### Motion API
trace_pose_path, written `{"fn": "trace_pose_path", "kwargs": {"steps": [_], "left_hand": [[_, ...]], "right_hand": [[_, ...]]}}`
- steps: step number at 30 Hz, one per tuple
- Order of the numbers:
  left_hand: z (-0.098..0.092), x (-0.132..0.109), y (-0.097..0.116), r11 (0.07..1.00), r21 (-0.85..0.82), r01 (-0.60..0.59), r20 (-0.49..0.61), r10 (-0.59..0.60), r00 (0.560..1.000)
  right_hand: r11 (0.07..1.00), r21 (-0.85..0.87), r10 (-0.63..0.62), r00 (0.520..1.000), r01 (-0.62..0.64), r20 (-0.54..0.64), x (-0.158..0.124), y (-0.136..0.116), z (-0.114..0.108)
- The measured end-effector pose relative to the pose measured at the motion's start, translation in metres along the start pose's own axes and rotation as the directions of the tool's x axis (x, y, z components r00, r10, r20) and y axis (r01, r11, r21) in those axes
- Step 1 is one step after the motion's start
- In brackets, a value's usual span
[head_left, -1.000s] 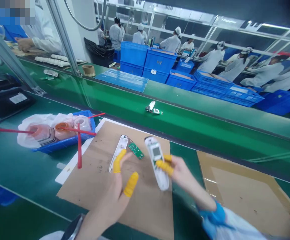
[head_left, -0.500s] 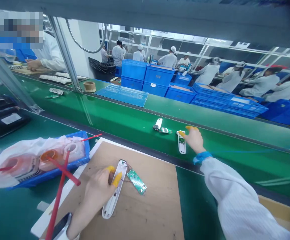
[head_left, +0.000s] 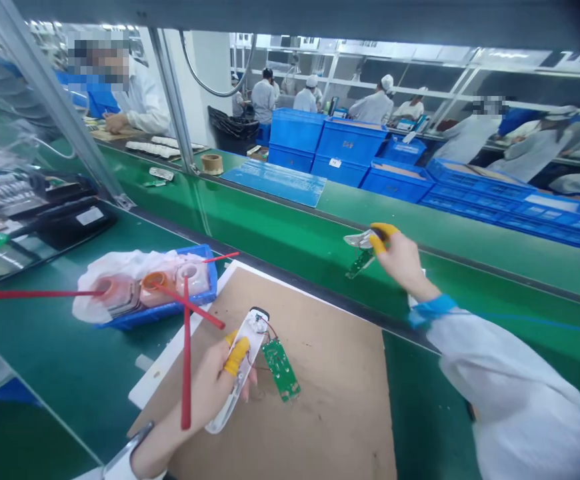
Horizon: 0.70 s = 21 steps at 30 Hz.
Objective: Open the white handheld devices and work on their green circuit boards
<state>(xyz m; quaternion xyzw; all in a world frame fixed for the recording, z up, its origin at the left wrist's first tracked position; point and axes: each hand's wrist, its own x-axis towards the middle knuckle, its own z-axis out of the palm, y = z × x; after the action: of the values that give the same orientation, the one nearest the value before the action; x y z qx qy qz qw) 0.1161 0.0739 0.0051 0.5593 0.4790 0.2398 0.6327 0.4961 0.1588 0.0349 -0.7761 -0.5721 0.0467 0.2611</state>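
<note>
My left hand, with yellow finger cots, is closed around a long white plastic housing over the brown board. Thin wires run from the housing to a green circuit board beside it. Out over the green belt, my right hand, also in yellow finger cots, is closed on a second white housing. A second circuit board hangs below that one. Behind my right wrist another white housing lies on the belt, mostly hidden.
A blue tray of bottles stands left of the brown board, red sticks jutting toward my left arm. Beyond the belt lie a blue sheet and a tape roll. A metal post rises at left; a co-worker sits behind it.
My right hand has left the nearer housing on the belt and moved to the farther one, now gripped. My left hand has taken the wired housing into a fuller grip and tilted it.
</note>
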Motion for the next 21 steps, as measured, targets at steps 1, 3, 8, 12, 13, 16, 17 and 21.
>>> {"fn": "trace_pose_path", "kwargs": {"steps": [1,3,8,12,13,16,17,21], "left_hand": [[0.000,-0.005,-0.003,1.000,-0.024,-0.020,0.013,0.020,1.000],[0.001,-0.014,-0.009,0.994,-0.111,-0.021,0.029,0.024,0.999],[-0.002,-0.042,-0.024,0.893,-0.430,0.130,0.096,-0.098,0.991],[-0.015,-0.064,-0.043,0.814,-0.541,0.213,0.088,-0.197,0.977],[-0.019,-0.069,-0.050,0.807,-0.548,0.222,0.075,-0.216,0.973],[-0.032,-0.079,-0.071,0.848,-0.488,0.208,-0.026,-0.253,0.967],[-0.036,-0.082,-0.076,0.872,-0.452,0.188,-0.087,-0.253,0.963],[-0.050,-0.095,-0.082,0.896,-0.405,0.183,-0.209,-0.286,0.935]], "right_hand": [[0.997,0.077,-0.026,0.999,0.023,0.033,-0.009,-0.007,-0.011],[0.969,0.238,-0.115,0.978,0.072,0.175,-0.032,-0.027,-0.025],[0.877,0.474,-0.361,0.764,0.083,0.535,-0.086,-0.076,-0.001],[0.861,0.480,-0.448,0.694,0.166,0.564,-0.097,-0.098,0.040],[0.861,0.466,-0.452,0.727,0.205,0.516,-0.096,-0.106,0.047],[0.831,0.429,-0.506,0.799,0.353,0.323,-0.094,-0.146,0.060],[0.802,0.428,-0.555,0.785,0.417,0.276,-0.095,-0.165,0.063],[0.598,0.462,-0.785,0.595,0.655,0.171,-0.103,-0.244,0.078]]}}
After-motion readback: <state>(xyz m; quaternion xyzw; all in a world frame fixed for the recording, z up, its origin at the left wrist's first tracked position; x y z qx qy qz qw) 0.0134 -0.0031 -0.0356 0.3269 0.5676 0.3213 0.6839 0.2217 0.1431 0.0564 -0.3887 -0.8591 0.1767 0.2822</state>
